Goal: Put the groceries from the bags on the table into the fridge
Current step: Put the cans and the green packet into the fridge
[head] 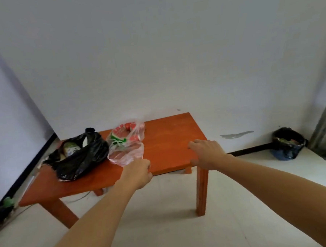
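A smooth orange-brown wooden table (169, 138) carries a crinkled black plastic bag (78, 159) at its left, gaping around a pale rounded package (71, 149). Beside it, a thin translucent pink bag (126, 152) holds red-and-green items. The left hand (138, 171), loosely curled and empty, is just beside it. The right hand (206, 153), fingers apart, is over the table's right corner.

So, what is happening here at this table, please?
A person reaches with both arms toward a wooden table that holds grocery bags. The left hand is at the near edge of the clear pink bag; whether it already holds it, I cannot tell. The right hand is open over the bare right part. The black bag and the red and green bag lie untouched. No fridge is in view.
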{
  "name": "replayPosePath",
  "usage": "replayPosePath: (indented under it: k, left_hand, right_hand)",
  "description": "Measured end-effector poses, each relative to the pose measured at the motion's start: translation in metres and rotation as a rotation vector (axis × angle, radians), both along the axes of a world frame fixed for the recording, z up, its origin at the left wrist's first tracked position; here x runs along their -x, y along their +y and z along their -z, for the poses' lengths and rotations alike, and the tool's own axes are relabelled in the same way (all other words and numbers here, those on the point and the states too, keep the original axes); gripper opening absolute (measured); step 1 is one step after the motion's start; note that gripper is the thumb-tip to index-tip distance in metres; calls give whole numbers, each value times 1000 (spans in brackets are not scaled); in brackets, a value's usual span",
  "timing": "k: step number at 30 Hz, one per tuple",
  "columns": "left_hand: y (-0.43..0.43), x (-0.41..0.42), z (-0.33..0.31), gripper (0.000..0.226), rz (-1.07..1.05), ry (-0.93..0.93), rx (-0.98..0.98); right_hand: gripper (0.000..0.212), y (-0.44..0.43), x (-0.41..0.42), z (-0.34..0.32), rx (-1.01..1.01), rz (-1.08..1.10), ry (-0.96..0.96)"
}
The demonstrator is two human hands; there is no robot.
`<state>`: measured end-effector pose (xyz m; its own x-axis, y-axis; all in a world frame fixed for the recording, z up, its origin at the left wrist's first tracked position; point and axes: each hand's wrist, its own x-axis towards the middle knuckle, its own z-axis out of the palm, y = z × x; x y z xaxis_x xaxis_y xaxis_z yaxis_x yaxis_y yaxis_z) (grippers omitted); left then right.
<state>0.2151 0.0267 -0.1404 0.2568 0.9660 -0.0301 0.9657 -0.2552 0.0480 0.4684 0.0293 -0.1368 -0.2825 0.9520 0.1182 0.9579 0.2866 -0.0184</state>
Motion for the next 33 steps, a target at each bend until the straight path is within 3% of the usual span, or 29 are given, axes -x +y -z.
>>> replayPosePath:
  k: [10,21,26,33]
  left_hand:
    - [124,85,38,32,-162,-72,67]
    - [310,155,53,19,-267,-124,120]
    - [378,188,77,10,-269,-158,173]
    - [503,222,122,18,-213,-287,237]
  right_hand:
    - [50,167,90,30,54,-105,-25]
    - [47,404,166,53,131,-181,-14]
    - [41,475,208,76,177,-235,-35]
    - [31,574,263,112,227,-213,-39]
